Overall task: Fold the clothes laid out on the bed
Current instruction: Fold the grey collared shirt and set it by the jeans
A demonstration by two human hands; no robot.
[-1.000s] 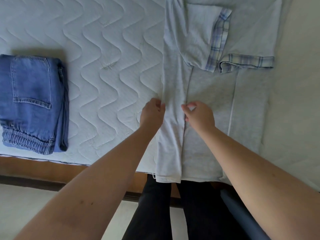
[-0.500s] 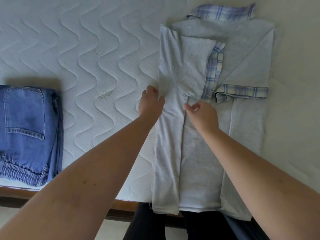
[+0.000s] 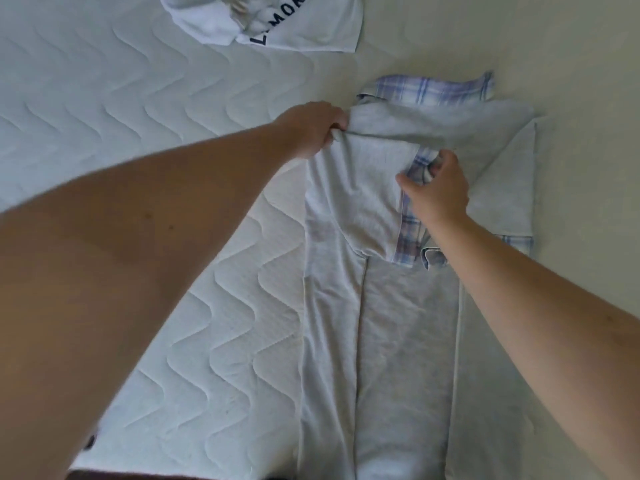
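Lying crumpled at the far edge of the white quilted mattress (image 3: 145,109) is a white T-shirt with dark block lettering (image 3: 277,26), well apart from both hands. Nothing is sitting between it and the nearer garment. The pale grey short-sleeved shirt with a blue plaid collar and plaid sleeve cuffs (image 3: 398,323) is lying lengthwise on the bed, collar away from the person, with both long sides turned in toward the middle and its hem reaching the near edge of the mattress. The left hand (image 3: 311,129) is gripping the shirt's left shoulder, fingers curled round a bunch of grey cloth just beside the collar. The right hand (image 3: 436,188) is pinching the plaid cuff of the folded-in left sleeve, thumb on the grey fabric and fingers curled over the cuff. The right arm is crossing over the folded right sleeve, hiding part of its plaid cuff.
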